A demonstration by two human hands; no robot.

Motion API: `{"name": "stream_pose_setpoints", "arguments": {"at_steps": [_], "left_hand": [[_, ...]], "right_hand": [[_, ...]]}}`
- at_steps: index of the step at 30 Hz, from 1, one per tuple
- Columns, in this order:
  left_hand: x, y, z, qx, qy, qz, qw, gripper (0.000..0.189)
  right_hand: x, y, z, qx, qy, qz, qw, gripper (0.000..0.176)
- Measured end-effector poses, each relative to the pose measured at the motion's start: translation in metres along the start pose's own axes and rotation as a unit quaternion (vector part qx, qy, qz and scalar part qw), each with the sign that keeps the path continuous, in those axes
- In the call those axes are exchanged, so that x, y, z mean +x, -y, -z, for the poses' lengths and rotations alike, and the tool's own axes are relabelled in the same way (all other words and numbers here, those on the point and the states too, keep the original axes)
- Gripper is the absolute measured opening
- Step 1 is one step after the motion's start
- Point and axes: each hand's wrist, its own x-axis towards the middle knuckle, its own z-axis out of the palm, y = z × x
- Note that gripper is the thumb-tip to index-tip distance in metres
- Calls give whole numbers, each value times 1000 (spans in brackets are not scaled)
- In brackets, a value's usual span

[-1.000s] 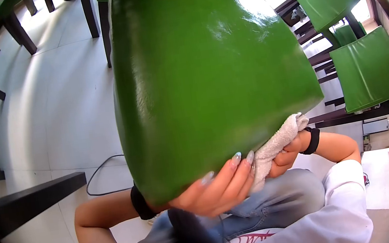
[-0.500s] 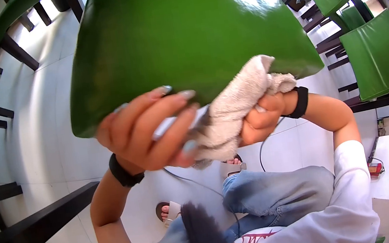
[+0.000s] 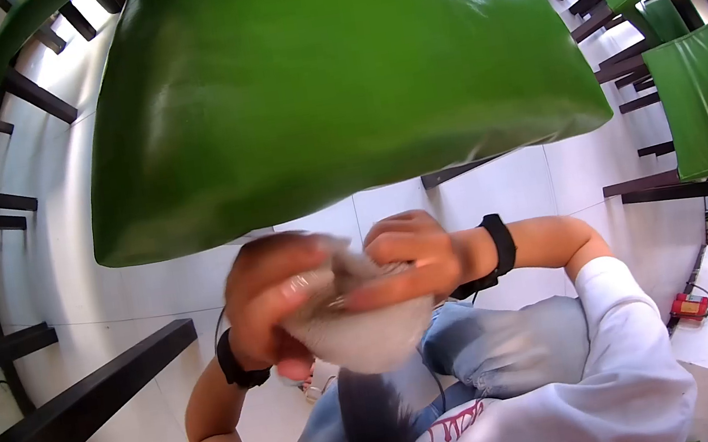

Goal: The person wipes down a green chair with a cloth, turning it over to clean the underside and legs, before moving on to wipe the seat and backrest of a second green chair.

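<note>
A pale beige cloth point(image 3: 370, 336) is bunched between my two hands, just below the front edge of a green padded seat point(image 3: 334, 79). On the left side of the cloth, my left hand point(image 3: 278, 290) grips it with curled fingers, somewhat smeared by motion. Opposite it, my right hand point(image 3: 413, 258) holds the cloth with its fingers folded over the top. Both hands are apart from the seat. The seat's cover is smooth and shiny, with a bright reflection near its far right corner and puckers along its front edge.
Other green seats point(image 3: 704, 104) with dark legs stand at the right. A dark wooden beam point(image 3: 94, 398) reaches in from the lower left. More dark chair legs line the left side over pale floor tiles point(image 3: 75, 296). A small red object point(image 3: 690, 307) lies at the lower right.
Both hands have drawn back from the seat's front edge toward my body with the cloth. The cloth is now gathered more compactly between them, and the right hand's fingers have shifted over it.
</note>
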Motion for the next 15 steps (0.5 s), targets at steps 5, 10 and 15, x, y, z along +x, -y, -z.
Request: {"name": "stream_pose_setpoints", "arguments": {"at_steps": [5,10,15], "left_hand": [[-5,6,-9,-128,67,139,980,117],[4,2,-45,-88,114,197,970,98],[72,-17,-82,83,241,82,963,71]], "right_hand": [[-14,13,20,100,-110,-76,986,54],[-53,35,28,236,-89,-211,944,74],[-101,55,59,35,129,-231,964,77]]}}
